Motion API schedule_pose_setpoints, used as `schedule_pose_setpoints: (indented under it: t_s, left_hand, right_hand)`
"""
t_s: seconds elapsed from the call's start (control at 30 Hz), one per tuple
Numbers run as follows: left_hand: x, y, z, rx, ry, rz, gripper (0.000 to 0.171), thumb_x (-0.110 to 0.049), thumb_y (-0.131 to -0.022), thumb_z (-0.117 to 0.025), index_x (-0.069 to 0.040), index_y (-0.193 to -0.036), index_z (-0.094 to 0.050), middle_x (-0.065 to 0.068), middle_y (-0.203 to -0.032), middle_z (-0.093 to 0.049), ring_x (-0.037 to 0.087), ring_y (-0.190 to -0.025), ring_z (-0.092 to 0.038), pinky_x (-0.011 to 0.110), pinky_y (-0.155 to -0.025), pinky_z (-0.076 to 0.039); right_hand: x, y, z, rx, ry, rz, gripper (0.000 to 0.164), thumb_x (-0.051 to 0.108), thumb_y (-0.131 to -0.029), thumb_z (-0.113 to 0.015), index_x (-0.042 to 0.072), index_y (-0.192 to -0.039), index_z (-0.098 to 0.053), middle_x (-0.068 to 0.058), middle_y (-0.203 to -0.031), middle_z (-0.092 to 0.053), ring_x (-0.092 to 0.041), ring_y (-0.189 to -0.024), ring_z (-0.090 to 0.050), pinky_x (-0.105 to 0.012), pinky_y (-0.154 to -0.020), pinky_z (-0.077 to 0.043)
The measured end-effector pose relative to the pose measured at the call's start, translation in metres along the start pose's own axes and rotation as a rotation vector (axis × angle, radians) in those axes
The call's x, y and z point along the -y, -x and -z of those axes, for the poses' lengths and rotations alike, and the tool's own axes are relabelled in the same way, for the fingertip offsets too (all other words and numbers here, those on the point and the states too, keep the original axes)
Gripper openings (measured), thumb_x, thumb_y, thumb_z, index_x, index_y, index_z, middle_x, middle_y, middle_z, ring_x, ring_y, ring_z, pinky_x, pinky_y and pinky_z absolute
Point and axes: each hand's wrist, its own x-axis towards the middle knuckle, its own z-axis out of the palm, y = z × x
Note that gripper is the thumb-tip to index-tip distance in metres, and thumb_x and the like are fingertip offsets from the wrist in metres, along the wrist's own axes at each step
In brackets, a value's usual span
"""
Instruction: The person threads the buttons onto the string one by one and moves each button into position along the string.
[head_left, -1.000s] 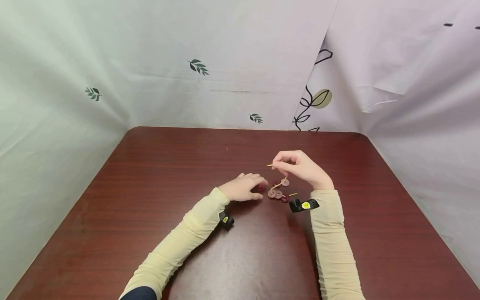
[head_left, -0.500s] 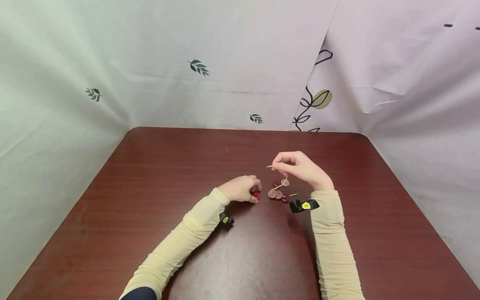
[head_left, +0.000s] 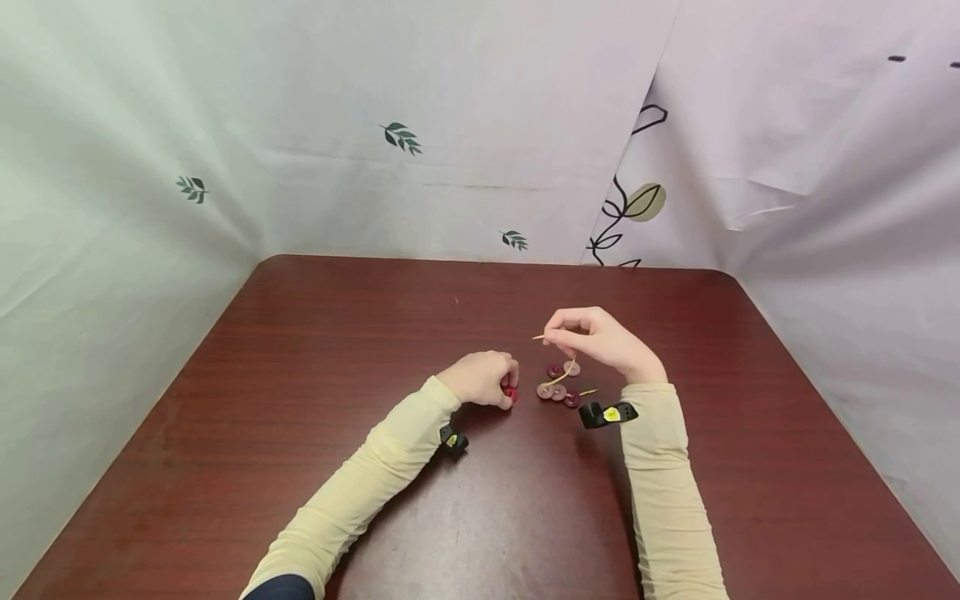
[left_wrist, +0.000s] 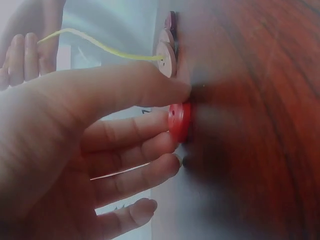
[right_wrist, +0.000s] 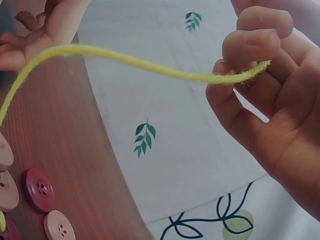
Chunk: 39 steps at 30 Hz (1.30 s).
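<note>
My left hand (head_left: 480, 379) is low over the table, thumb and fingers around a red button (left_wrist: 181, 121) that stands near the tabletop. In the head view this red button (head_left: 511, 392) shows between thumb and fingertips. My right hand (head_left: 596, 337) is raised and pinches a yellow cord (right_wrist: 150, 67), whose tip pokes out to the left. From there the cord sags down to a pale pink button (left_wrist: 166, 59). Another pale pink button (head_left: 558, 392) and a dark red button (head_left: 572, 400) lie in line with it, the cord's other end sticking out beyond.
A maroon button (right_wrist: 38, 190) and a pale pink button (right_wrist: 59, 226) lie flat beside the cord. The brown wooden table (head_left: 360, 308) meets a white leaf-printed cloth (head_left: 450, 192) at the back and sides.
My left hand has drawn back slightly to the left, its fingers closing around the red button and bringing it along. The right hand has kept its hold on the cord, nearly still.
</note>
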Motion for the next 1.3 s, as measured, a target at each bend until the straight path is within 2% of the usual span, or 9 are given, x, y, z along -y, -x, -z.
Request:
schedule_pose_setpoints:
  t_s: [0.2, 0.27, 0.37, 0.63, 0.77, 0.9, 1.03, 1.2, 1.3]
  left_hand:
    - [-0.002, 0.000, 0.000, 0.019, -0.032, 0.008, 0.023, -0.022, -0.071, -0.081, -0.014, -0.083, -0.063, -0.005, -0.076, -0.053, 0.012, -0.070, -0.051, 0.025, -0.064, -0.041]
    - [-0.002, 0.000, 0.000, 0.017, -0.027, -0.001, 0.024, -0.021, -0.070, -0.081, -0.013, -0.083, -0.063, -0.005, -0.076, -0.052, 0.012, -0.070, -0.050, 0.025, -0.064, -0.041]
    - [0.000, 0.000, 0.001, 0.003, 0.006, -0.023, 0.023, -0.019, -0.070, -0.080, -0.012, -0.083, -0.062, -0.004, -0.076, -0.052, 0.011, -0.069, -0.050, 0.024, -0.064, -0.041]
    - [0.003, 0.000, 0.002, -0.048, 0.116, -0.091, 0.024, -0.012, -0.070, -0.078, -0.009, -0.085, -0.059, -0.001, -0.079, -0.053, 0.010, -0.070, -0.050, 0.021, -0.065, -0.040]
    - [0.004, 0.000, 0.003, -0.052, 0.129, -0.129, 0.022, -0.012, -0.072, -0.076, -0.008, -0.090, -0.064, 0.001, -0.083, -0.055, 0.010, -0.072, -0.051, 0.020, -0.066, -0.041]
    - [0.005, 0.001, 0.004, -0.060, 0.121, -0.151, 0.019, -0.014, -0.074, -0.075, -0.009, -0.092, -0.069, 0.001, -0.083, -0.056, 0.010, -0.072, -0.052, 0.020, -0.066, -0.043]
    - [0.006, 0.002, 0.008, -0.074, 0.135, -0.146, 0.017, -0.014, -0.075, -0.074, -0.009, -0.092, -0.071, 0.001, -0.083, -0.057, 0.010, -0.072, -0.053, 0.018, -0.066, -0.043]
    - [0.008, 0.002, 0.012, -0.098, 0.154, -0.142, 0.018, -0.014, -0.076, -0.073, -0.009, -0.093, -0.070, 0.002, -0.084, -0.058, 0.009, -0.071, -0.054, 0.017, -0.065, -0.043]
    - [0.009, 0.002, 0.015, -0.115, 0.172, -0.142, 0.019, -0.013, -0.077, -0.072, -0.008, -0.095, -0.070, 0.003, -0.085, -0.061, 0.010, -0.071, -0.055, 0.017, -0.065, -0.043]
  right_hand:
    - [0.000, 0.000, -0.001, 0.004, 0.007, -0.012, 0.008, 0.013, -0.095, -0.059, 0.010, -0.090, -0.064, -0.002, -0.062, -0.049, -0.018, -0.063, -0.053, -0.027, -0.061, -0.046]
    - [-0.001, 0.000, -0.002, 0.005, 0.012, -0.013, 0.008, 0.013, -0.095, -0.059, 0.010, -0.090, -0.064, -0.001, -0.062, -0.049, -0.015, -0.062, -0.051, -0.026, -0.059, -0.045]
    - [-0.002, 0.000, -0.002, 0.003, 0.017, -0.014, 0.007, 0.013, -0.095, -0.060, 0.010, -0.091, -0.065, -0.004, -0.063, -0.049, -0.017, -0.062, -0.050, -0.026, -0.056, -0.044]
    - [-0.005, -0.001, -0.001, 0.010, 0.020, -0.017, 0.007, 0.014, -0.094, -0.061, 0.010, -0.089, -0.064, -0.014, -0.064, -0.047, -0.011, -0.059, -0.049, -0.026, -0.054, -0.044]
    - [-0.006, -0.001, -0.001, 0.009, 0.020, -0.021, 0.007, 0.014, -0.095, -0.061, 0.010, -0.090, -0.065, -0.023, -0.066, -0.047, -0.015, -0.059, -0.050, -0.026, -0.055, -0.044]
    - [-0.007, 0.000, -0.001, 0.009, 0.024, -0.016, 0.007, 0.013, -0.095, -0.060, 0.010, -0.091, -0.065, -0.026, -0.067, -0.047, -0.017, -0.058, -0.050, -0.026, -0.055, -0.045]
    - [-0.007, 0.000, 0.000, 0.008, 0.028, -0.019, 0.008, 0.014, -0.095, -0.060, 0.010, -0.090, -0.065, -0.018, -0.065, -0.048, -0.017, -0.058, -0.052, -0.027, -0.056, -0.047]
    - [-0.008, 0.000, 0.001, 0.010, 0.034, -0.021, 0.008, 0.014, -0.096, -0.059, 0.009, -0.090, -0.064, -0.003, -0.062, -0.048, -0.029, -0.064, -0.055, -0.030, -0.059, -0.050]
    - [-0.006, 0.000, 0.002, 0.007, 0.035, -0.019, 0.009, 0.014, -0.096, -0.059, 0.010, -0.091, -0.064, -0.002, -0.063, -0.049, -0.026, -0.065, -0.055, -0.031, -0.059, -0.051]
